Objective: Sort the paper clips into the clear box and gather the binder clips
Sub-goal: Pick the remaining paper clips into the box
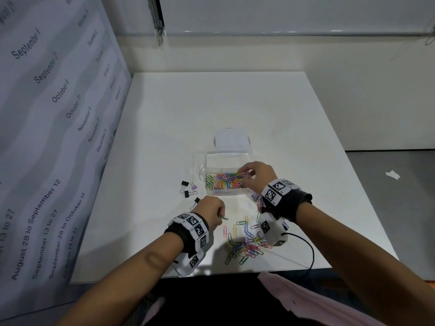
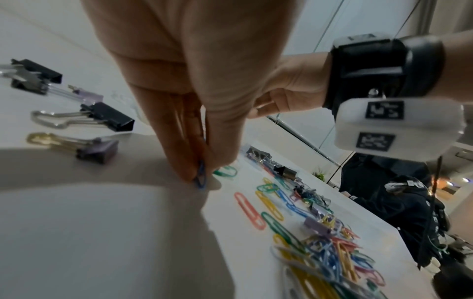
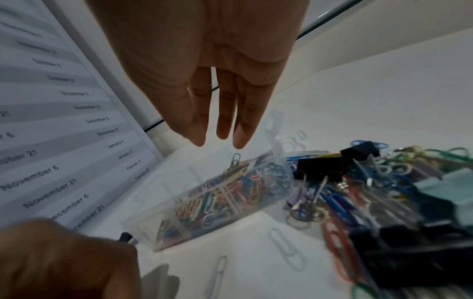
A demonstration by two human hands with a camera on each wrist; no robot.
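Clips, thin wire loops in many colours, half filled the clear box mid-table; more lay loose nearer, and binder clips sat left of the box. Left wrist view: the left hand pinched a blue clip against the white table. Right wrist view: the right hand hung over the box, fingers straight and slightly apart.
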